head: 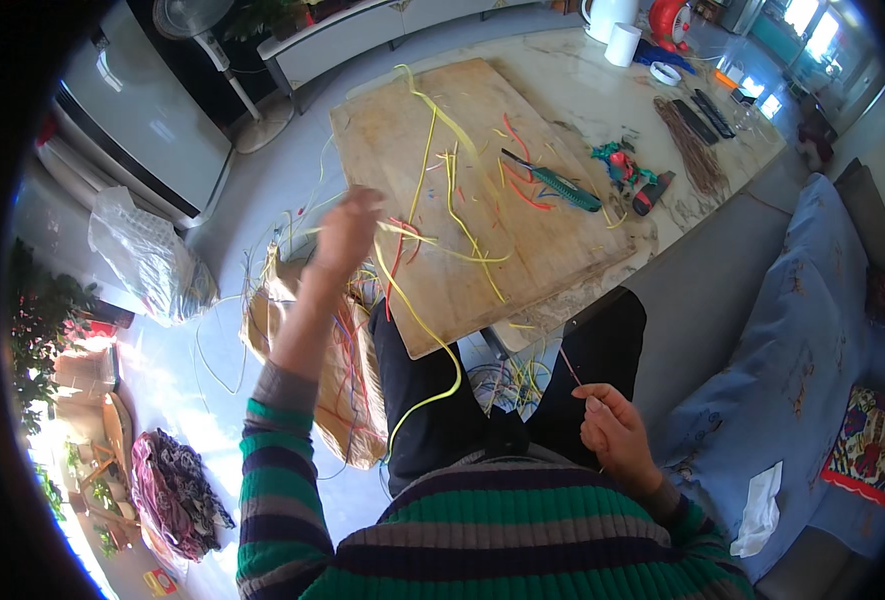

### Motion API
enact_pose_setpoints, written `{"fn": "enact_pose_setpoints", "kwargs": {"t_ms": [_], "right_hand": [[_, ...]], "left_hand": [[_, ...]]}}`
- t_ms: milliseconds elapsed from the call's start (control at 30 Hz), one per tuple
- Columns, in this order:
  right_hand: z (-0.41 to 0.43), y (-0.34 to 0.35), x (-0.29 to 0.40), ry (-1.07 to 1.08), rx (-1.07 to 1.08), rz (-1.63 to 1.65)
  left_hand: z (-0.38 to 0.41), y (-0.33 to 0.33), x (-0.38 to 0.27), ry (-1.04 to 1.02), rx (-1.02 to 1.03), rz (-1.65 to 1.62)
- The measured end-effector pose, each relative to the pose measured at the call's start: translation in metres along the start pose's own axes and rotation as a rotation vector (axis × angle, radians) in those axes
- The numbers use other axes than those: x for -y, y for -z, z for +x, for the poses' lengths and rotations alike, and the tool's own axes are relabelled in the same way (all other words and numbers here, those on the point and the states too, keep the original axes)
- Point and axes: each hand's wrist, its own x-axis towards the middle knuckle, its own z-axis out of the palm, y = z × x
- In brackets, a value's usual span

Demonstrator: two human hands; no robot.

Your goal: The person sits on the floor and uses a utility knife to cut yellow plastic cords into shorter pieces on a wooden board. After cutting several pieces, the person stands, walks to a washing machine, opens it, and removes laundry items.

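Note:
My left hand [348, 229], slightly blurred, is raised over the left edge of a wooden board [382, 135]. Its fingers appear closed on a yellow strip of wire insulation [405, 230], which shows on both sides of the hand. A longer yellow strand [420, 322] curves from near that hand down past the board's edge and across my left thigh. In front of my right thigh, my right hand [613, 427] pinches a thin copper-coloured wire [570, 364] pointing up. A green utility knife [562, 186] lies on the board among red insulation pieces [525, 193] and yellow scraps.
The board rests on a marble-patterned table [562, 90]. Stripped brown wires [688, 142], a dark-and-red tool [652, 193] and black blade-like strips [712, 112] lie at right. A sack of wires [345, 375] stands beside my left leg; more wires [513, 379] lie beneath the table.

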Motion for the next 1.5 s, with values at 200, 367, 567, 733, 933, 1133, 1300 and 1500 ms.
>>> {"fn": "enact_pose_setpoints", "kwargs": {"t_ms": [200, 367, 567, 733, 933, 1133, 1300, 1500], "right_hand": [[-0.002, -0.002, 0.006, -0.034, 0.051, -0.053], [-0.013, 0.008, 0.011, -0.086, 0.111, -0.234], [0.045, -0.009, 0.028, -0.073, 0.212, -0.213], [0.083, -0.023, 0.027, -0.089, 0.288, -0.064], [0.066, -0.026, 0.036, -0.076, 0.277, 0.082], [0.048, -0.014, 0.036, -0.130, 0.242, 0.131], [0.034, -0.012, 0.039, -0.106, 0.198, 0.191], [0.023, 0.001, 0.016, -0.120, 0.166, 0.006]], "left_hand": [[-0.019, -0.029, -0.136, 0.396, 0.545, -0.999], [-0.032, -0.043, -0.165, 0.502, 0.403, -1.211], [-0.076, -0.025, -0.200, 0.245, 0.352, -0.961], [-0.079, -0.016, -0.189, 0.096, 0.360, -0.874], [-0.052, -0.022, -0.118, -0.364, 0.175, -0.342], [0.017, -0.027, -0.055, -0.435, 0.128, -0.187], [0.039, -0.036, -0.055, -0.520, 0.190, -0.168], [0.006, -0.029, -0.112, 0.209, 0.730, -0.792]]}}
